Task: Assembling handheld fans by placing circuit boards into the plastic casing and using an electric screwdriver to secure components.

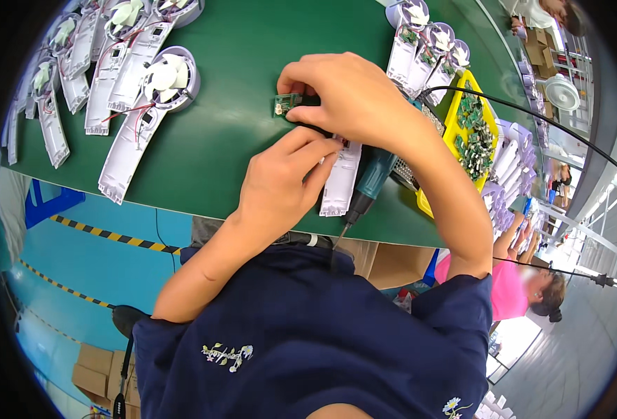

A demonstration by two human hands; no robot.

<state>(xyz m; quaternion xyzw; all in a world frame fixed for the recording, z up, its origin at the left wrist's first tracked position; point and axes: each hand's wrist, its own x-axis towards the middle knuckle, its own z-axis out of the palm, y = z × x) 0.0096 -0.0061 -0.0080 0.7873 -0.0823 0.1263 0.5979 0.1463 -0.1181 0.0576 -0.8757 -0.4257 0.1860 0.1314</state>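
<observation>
A small green circuit board (284, 105) is gripped between the thumb and fingers of my right hand (354, 98), above the green table. My left hand (284, 171) is closed, its thumb and fingertips pinched together at the upper part of a white plastic fan housing (340, 178). What lies between those fingertips is hidden. The housing's top end is covered by my right hand. A teal electric screwdriver (377, 174) slants under my right wrist, its bit pointing toward me; I cannot tell whether that hand also supports it.
Several white fan housings with round fan heads (165, 78) and red wires lie at the left. More fan units (420, 59) sit at the back right. A yellow tray (453, 115) of circuit boards stands right, near a black cord (525, 106). A person in pink (507, 290) works beyond.
</observation>
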